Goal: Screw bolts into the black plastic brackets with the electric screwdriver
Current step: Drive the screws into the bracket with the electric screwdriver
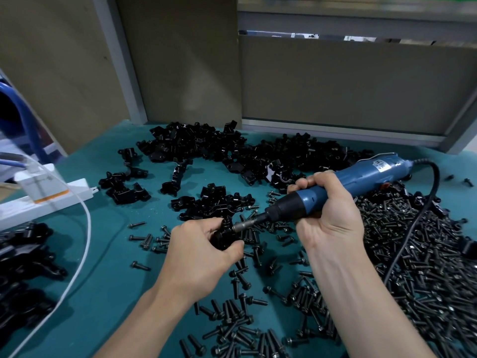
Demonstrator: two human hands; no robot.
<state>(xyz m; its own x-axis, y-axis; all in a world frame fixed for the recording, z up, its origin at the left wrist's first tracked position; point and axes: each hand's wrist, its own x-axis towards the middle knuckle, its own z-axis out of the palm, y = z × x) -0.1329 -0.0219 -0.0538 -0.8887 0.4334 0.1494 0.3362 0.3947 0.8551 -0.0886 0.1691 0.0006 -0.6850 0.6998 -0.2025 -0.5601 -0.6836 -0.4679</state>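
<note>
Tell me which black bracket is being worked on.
The bracket gripped in the left hand, with the electric screwdriver bit against it; the other brackets lie loose on the green mat.

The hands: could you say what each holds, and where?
Left hand holds a black bracket by its body; right hand grips the electric screwdriver near its nose.

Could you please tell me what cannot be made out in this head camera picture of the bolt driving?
Head view: the bracket is mostly hidden by fingers of the left hand.
Head view: the bolt at the tip of the electric screwdriver is too small and dark to judge depth.
Head view: the black parts at left are cut off by the frame edge.
</note>
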